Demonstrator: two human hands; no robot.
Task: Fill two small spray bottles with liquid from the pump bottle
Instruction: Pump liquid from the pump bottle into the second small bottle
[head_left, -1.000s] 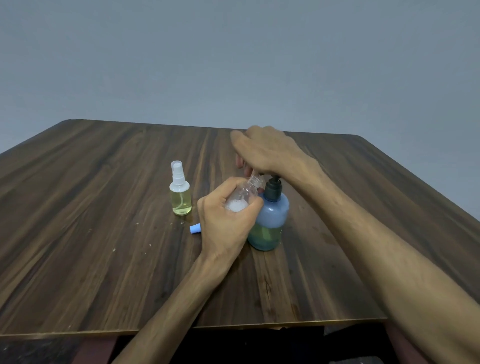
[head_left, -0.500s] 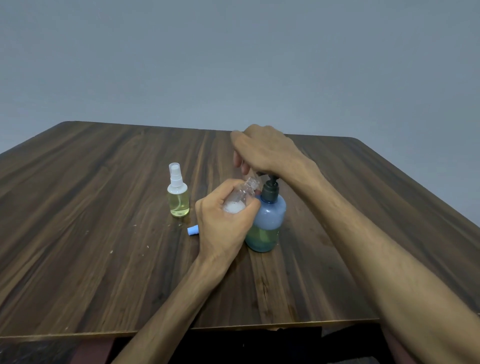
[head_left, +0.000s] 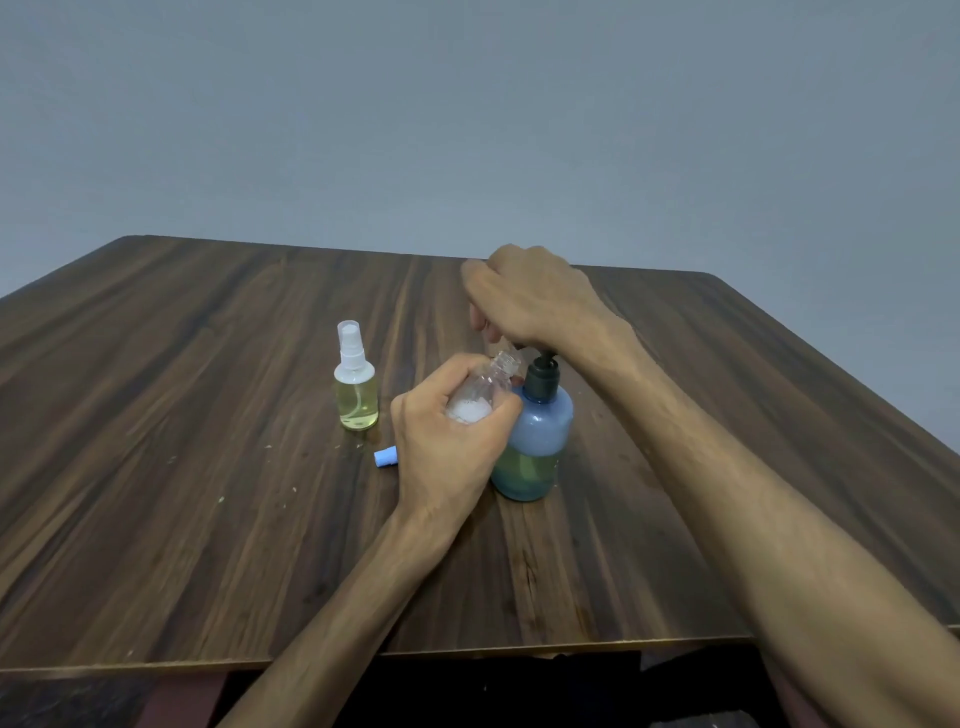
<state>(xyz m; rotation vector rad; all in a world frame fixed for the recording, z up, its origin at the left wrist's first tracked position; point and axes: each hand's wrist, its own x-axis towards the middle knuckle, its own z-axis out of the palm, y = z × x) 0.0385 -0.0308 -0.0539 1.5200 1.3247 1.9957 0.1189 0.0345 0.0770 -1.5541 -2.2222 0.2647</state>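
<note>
My left hand (head_left: 447, 441) grips a small clear spray bottle (head_left: 485, 387) with no cap, tilted so its open neck points up under the pump's spout. White foam shows inside it. The blue pump bottle (head_left: 535, 441) stands upright on the table, about a third full of greenish liquid. My right hand (head_left: 524, 299) rests on top of the black pump head (head_left: 543, 376), fingers curled down over it and hiding the spout. A second small spray bottle (head_left: 356, 387) with a white sprayer and yellowish liquid stands to the left.
A small light-blue cap piece (head_left: 385, 457) lies on the dark wooden table (head_left: 156, 467) just left of my left hand. Small white specks dot the table near it. The table's front edge runs below my forearms.
My hands and both bottles have hardly moved. The pump head shows slightly more of its stem than a second ago.
</note>
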